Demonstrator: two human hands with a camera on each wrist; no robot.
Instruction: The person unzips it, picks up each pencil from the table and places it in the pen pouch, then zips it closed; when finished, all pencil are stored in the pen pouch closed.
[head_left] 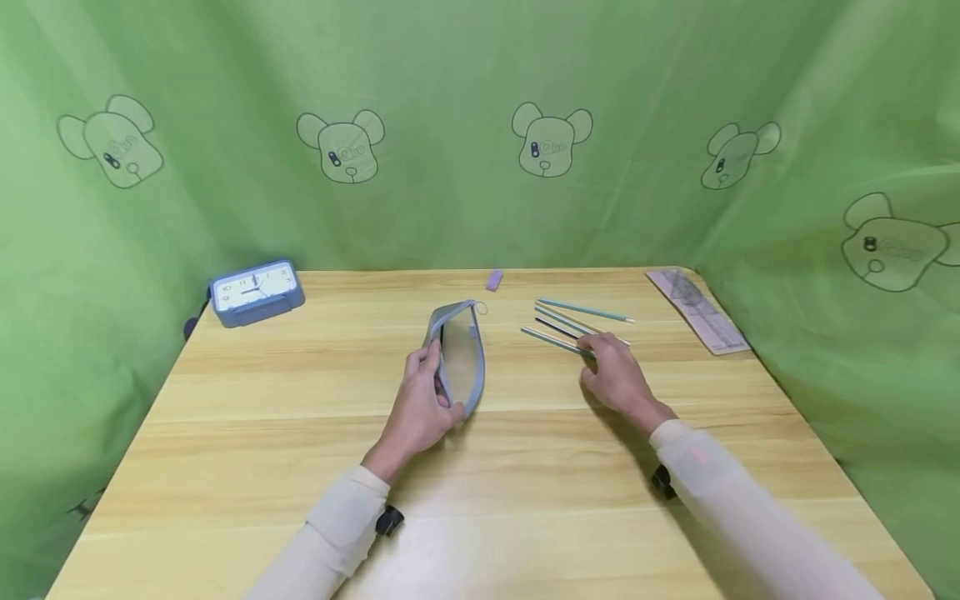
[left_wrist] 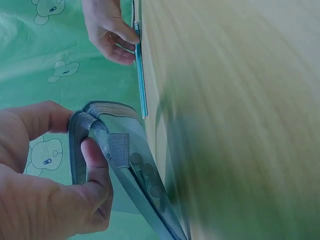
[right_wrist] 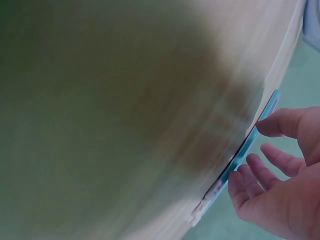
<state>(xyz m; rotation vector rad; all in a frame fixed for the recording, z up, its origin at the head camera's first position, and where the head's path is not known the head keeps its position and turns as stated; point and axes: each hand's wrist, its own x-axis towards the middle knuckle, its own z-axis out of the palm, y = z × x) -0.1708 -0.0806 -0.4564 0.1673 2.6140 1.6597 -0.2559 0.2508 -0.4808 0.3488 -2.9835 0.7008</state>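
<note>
My left hand (head_left: 420,404) grips the side of a grey-blue zip pencil pouch (head_left: 462,354), tilted with its mouth spread wide. In the left wrist view, thumb and finger pinch the zipped edge of the mesh pouch (left_wrist: 119,150). Several pencils (head_left: 585,312), mostly teal, with one yellowish and one dark, lie fanned out right of the pouch. My right hand (head_left: 617,371) reaches over their near ends, index finger and thumb apart around the nearest teal pencil (head_left: 553,340). The right wrist view shows loosely bent fingertips (right_wrist: 257,125) right at a teal pencil (right_wrist: 244,150).
A blue clock (head_left: 257,293) stands at the back left corner of the wooden table (head_left: 300,467). A small purple eraser (head_left: 494,280) lies near the back edge. On the right lies a flat, pale ruler-like packet (head_left: 701,312). Green curtains (head_left: 450,225) with bear faces surround the table.
</note>
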